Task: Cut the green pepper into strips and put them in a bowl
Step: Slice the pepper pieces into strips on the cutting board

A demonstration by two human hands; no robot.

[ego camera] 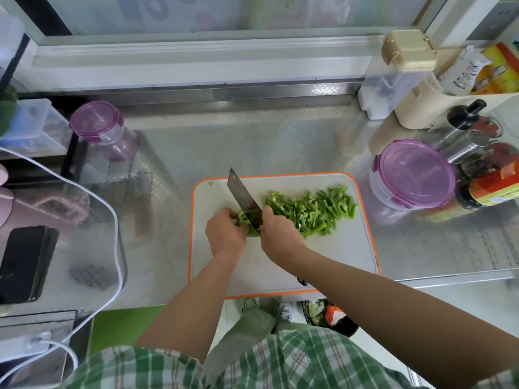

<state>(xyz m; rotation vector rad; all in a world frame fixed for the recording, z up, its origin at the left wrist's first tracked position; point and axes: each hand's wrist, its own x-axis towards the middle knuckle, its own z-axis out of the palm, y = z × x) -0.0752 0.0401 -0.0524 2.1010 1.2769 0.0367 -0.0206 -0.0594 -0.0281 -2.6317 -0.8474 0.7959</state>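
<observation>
A white cutting board with an orange rim lies on the steel counter in front of me. My left hand holds down the uncut piece of green pepper with curled fingers. My right hand grips the handle of a dark cleaver, its blade resting against the pepper piece just right of my left fingers. A heap of cut green pepper strips spreads across the board to the right of the blade. No open bowl shows in view.
A lidded purple container stands right of the board, with sauce bottles and shakers behind it. A purple-lidded jar stands at back left. A phone and a white cable lie on the left.
</observation>
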